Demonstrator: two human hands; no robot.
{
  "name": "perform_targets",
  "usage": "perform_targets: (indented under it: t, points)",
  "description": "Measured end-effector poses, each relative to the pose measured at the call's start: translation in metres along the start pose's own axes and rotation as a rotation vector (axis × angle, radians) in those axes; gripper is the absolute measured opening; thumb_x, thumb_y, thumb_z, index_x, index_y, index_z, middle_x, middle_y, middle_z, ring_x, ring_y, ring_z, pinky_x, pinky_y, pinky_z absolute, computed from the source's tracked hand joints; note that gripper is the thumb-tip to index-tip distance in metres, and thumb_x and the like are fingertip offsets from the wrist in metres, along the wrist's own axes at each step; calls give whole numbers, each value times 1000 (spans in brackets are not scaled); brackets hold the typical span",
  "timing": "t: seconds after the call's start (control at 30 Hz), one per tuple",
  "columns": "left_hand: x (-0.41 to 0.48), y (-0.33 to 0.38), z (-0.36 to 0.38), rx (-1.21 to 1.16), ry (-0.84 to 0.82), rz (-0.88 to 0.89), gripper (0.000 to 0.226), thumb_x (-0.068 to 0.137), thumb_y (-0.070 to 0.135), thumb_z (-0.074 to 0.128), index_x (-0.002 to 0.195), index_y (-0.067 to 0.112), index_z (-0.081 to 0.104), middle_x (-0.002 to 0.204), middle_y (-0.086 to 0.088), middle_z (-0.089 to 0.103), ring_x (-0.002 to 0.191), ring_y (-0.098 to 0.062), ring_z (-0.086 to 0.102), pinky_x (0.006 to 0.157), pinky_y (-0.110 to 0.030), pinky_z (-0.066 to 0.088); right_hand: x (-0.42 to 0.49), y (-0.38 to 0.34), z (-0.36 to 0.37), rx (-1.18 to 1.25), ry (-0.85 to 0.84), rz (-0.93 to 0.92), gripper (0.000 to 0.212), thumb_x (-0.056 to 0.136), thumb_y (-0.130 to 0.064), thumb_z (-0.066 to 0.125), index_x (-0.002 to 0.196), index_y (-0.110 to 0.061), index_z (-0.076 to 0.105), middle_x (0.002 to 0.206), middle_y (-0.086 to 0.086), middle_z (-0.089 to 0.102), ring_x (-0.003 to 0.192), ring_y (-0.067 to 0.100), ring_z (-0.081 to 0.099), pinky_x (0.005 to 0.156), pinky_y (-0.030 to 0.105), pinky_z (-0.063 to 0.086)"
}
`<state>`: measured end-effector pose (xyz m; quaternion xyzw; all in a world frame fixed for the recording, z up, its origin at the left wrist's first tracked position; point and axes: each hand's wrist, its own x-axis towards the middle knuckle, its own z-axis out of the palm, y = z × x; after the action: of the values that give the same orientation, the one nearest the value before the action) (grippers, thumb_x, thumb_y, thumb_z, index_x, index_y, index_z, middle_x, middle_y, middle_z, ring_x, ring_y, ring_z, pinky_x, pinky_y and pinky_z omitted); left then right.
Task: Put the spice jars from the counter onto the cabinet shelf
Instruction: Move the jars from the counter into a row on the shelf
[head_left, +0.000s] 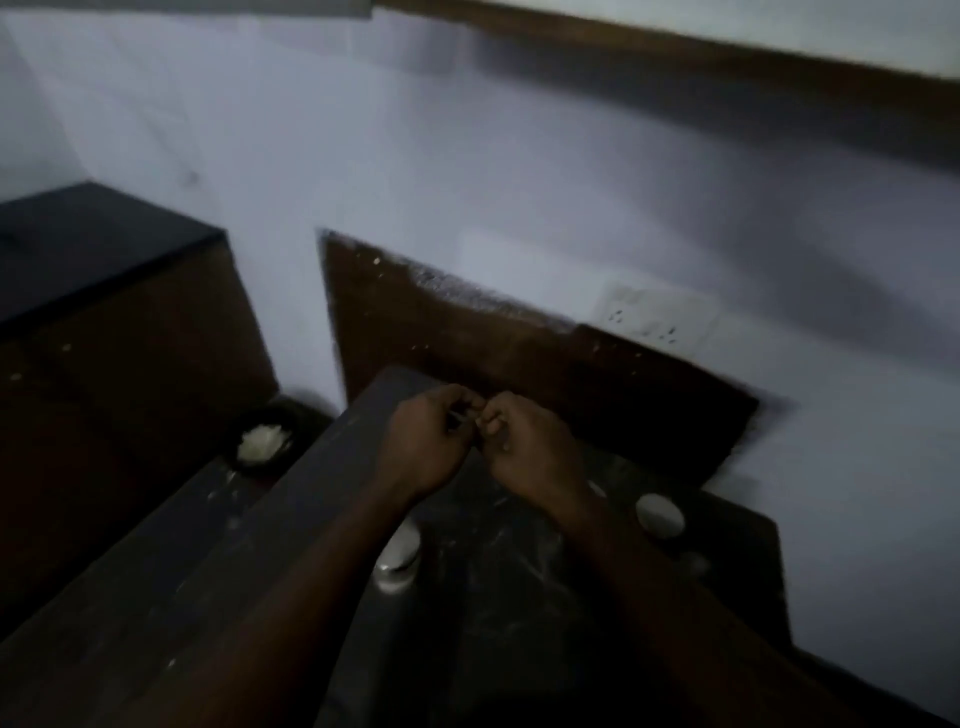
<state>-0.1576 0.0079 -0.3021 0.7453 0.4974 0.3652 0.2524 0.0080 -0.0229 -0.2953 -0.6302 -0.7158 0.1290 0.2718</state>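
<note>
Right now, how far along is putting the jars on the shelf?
Done: nothing that shows; no shelf holding jars is in view. In hand: the left hand and right hand meet above the counter, fingers curled, perhaps on something small, too blurred to tell. Remaining: the left jar and the right jar, white-topped, stand on the counter beside the forearms.

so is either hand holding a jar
No, the left hand and right hand meet above the counter, both jars standing apart below them.
</note>
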Motion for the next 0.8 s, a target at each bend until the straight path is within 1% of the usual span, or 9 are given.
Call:
perform_targets:
  t: [0.17,0.3,0.37,0.43,0.53,0.6,0.7,0.73,0.8]
  points:
    - [-52,-73,-21,95,-102,-217,18,82,35,66,99,39,72,92,18,74,80,3,66,73,-22,51,-20,-25,79,42,-248,20,10,87,-28,56,96,-24,57,97,3,64,88,26,62,73,39,51]
    - [-88,-116,-25,165,-140,-379,34,83,30,73,117,33,69,117,11,70,101,-14,67,76,-20,46,-35,-34,129,2,-375,94,30,86,-26,71,113,-18,59,113,3,63,103,25,63,84,35,51]
    - [-101,-133,-19,212,-255,-444,57,86,27,73,140,26,56,139,-2,60,120,-23,60,94,-30,48,-43,-32,149,-35,-421,170,49,84,-30,76,127,-19,55,129,4,57,115,26,59,87,30,44]
    - [-110,-147,-11,202,-364,-526,76,88,27,73,155,20,36,151,-12,47,133,-29,50,104,-32,40,-49,-27,168,-40,-445,257,71,81,-32,81,142,-17,47,143,8,51,128,29,53,98,32,43]
    - [-119,-163,4,120,-462,-599,92,90,26,73,160,11,16,158,-18,35,143,-32,38,111,-30,30,-60,-19,192,41,-477,383,95,75,-33,87,153,-15,35,152,11,46,138,30,48,110,36,42]
    - [-122,-171,13,46,-496,-599,96,89,21,75,159,4,11,160,-17,32,146,-30,34,111,-22,22,-65,-15,206,90,-478,443,97,74,-34,89,152,-17,34,150,11,50,135,31,51,109,36,44]
    - [-122,-181,24,-62,-449,-541,81,82,7,81,149,2,35,145,-12,49,138,-32,46,99,1,26,-70,-11,222,93,-433,472,88,78,-31,84,151,-22,35,144,11,56,129,32,56,105,39,48]
    - [-121,-184,26,-78,-425,-510,74,78,5,83,142,8,45,136,-6,56,132,-31,53,98,-2,32,-70,-9,225,91,-411,474,85,79,-31,82,150,-23,36,142,11,58,128,33,57,103,40,48]
    - [-116,-185,28,-60,-432,-485,68,75,6,85,136,12,56,129,-4,64,122,-28,60,102,-27,46,-70,-5,227,109,-381,487,83,79,-30,82,149,-25,38,138,11,60,125,33,59,101,40,50]
